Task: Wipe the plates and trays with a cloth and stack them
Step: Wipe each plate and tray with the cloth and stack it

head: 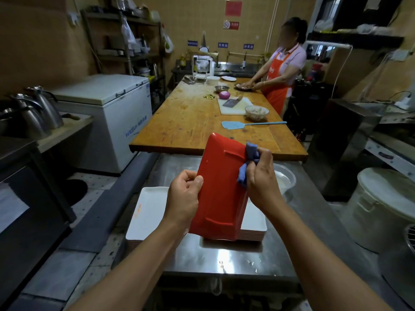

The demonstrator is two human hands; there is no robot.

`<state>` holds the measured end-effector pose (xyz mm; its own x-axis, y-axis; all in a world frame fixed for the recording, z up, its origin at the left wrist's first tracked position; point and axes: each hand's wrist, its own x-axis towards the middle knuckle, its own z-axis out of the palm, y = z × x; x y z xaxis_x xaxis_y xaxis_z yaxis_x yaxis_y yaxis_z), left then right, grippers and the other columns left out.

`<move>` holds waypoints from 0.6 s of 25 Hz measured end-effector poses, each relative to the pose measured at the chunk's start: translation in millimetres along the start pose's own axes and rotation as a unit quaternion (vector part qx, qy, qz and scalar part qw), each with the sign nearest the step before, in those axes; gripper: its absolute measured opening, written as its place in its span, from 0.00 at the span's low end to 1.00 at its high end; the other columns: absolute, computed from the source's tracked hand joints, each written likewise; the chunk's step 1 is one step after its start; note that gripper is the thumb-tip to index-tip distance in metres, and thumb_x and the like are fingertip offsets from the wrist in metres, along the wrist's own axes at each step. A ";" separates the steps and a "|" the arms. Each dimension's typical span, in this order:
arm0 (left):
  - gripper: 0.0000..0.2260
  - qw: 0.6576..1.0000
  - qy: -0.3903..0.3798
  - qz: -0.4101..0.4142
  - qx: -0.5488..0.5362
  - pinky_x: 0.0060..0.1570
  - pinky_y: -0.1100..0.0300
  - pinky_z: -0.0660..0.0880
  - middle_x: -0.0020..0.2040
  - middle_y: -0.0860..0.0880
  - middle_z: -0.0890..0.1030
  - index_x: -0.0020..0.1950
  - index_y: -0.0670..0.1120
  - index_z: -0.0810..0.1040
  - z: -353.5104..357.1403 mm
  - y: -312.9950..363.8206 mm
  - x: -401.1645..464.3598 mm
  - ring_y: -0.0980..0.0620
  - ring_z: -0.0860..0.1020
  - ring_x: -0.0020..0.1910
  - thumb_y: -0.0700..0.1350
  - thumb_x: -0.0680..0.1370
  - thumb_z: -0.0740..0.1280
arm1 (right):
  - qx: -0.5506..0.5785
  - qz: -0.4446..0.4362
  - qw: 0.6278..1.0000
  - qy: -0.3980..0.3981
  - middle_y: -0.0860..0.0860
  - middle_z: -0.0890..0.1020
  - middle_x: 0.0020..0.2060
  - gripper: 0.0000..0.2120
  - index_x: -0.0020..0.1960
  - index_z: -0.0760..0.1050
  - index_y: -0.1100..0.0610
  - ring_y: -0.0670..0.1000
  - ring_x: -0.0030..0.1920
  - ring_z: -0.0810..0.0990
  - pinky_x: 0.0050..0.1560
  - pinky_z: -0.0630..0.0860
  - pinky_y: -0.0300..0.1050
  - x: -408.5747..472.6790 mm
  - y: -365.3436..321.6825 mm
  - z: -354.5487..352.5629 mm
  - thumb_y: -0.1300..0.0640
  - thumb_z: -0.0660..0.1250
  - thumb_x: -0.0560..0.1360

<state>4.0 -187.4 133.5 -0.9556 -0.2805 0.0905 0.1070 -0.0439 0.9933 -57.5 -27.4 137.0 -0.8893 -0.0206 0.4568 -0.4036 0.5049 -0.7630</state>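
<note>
Above the steel table (224, 254), left hand (185, 196) grips a red tray (221, 187); right hand (261, 178) pinches a blue cloth (248, 162) against it.

Near edge: bare steel table (224, 259) in front of the stack of white trays (148, 212).
Right of stack: narrow bare strip; a clear bowl (285, 178) stands behind it.
Above stack: blocked by the red tray (221, 187), held tilted between both hands.
Beyond: wooden table (190, 122), near end bare, blue spatula (247, 125) farther right.
</note>
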 end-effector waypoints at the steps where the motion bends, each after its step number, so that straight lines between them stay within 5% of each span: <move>1: 0.06 1.000 0.009 -0.002 -0.017 0.42 0.45 0.78 0.33 0.47 0.80 0.44 0.44 0.74 5.2 1.1 2.1 0.49 0.79 0.33 0.40 0.80 0.60 | 0.013 0.026 1.000 0.004 0.61 0.76 0.45 0.09 0.56 0.59 0.57 0.60 0.45 0.76 0.43 0.74 0.58 1.7 -1.0 0.0 0.65 0.53 0.78; 3: 0.07 0.998 0.039 -0.004 -0.057 0.42 0.49 0.78 0.32 0.49 0.80 0.43 0.44 0.74 15.7 4.2 9.2 0.52 0.78 0.31 0.38 0.80 0.61 | 0.026 0.061 0.998 0.013 0.62 0.74 0.53 0.09 0.57 0.59 0.58 0.60 0.49 0.76 0.45 0.70 0.50 -3.7 -2.5 1.7 0.62 0.55 0.78; 7: 0.08 0.991 0.086 -0.003 -0.103 0.42 0.52 0.77 0.34 0.48 0.79 0.42 0.45 0.74 30.8 5.2 24.7 0.52 0.77 0.33 0.38 0.80 0.61 | 0.053 0.098 0.994 -0.017 0.53 0.73 0.49 0.13 0.56 0.55 0.50 0.50 0.45 0.76 0.43 0.67 0.40 -34.1 5.6 0.8 0.60 0.58 0.78; 10: 0.07 0.988 0.101 -0.012 -0.114 0.41 0.54 0.78 0.37 0.47 0.80 0.43 0.46 0.74 43.8 -3.1 26.7 0.52 0.79 0.36 0.40 0.80 0.60 | 0.099 0.132 0.986 -0.011 0.48 0.73 0.44 0.19 0.56 0.57 0.49 0.44 0.42 0.75 0.33 0.70 0.30 -36.6 15.5 -11.9 0.64 0.62 0.73; 12: 0.07 0.992 0.082 -0.017 -0.100 0.41 0.54 0.79 0.40 0.47 0.80 0.45 0.47 0.73 53.4 -8.8 24.1 0.50 0.80 0.39 0.42 0.81 0.58 | 0.132 0.165 0.977 0.011 0.50 0.73 0.41 0.21 0.55 0.59 0.50 0.48 0.39 0.76 0.29 0.74 0.37 -30.6 19.5 -22.8 0.65 0.65 0.70; 15: 0.05 0.997 -0.012 -0.054 -0.046 0.39 0.57 0.78 0.44 0.45 0.81 0.50 0.47 0.71 56.2 -13.2 20.7 0.52 0.80 0.40 0.42 0.82 0.57 | 0.136 0.181 0.974 0.025 0.54 0.75 0.41 0.23 0.53 0.60 0.52 0.55 0.41 0.78 0.39 0.78 0.54 -23.1 26.2 -37.1 0.66 0.68 0.66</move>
<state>-32.7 -138.7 126.2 -0.9691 -0.2463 -0.0139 0.0268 -0.1613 0.9865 -39.5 18.3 123.3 -0.9752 0.1614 0.1515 -0.1132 0.2245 -0.9679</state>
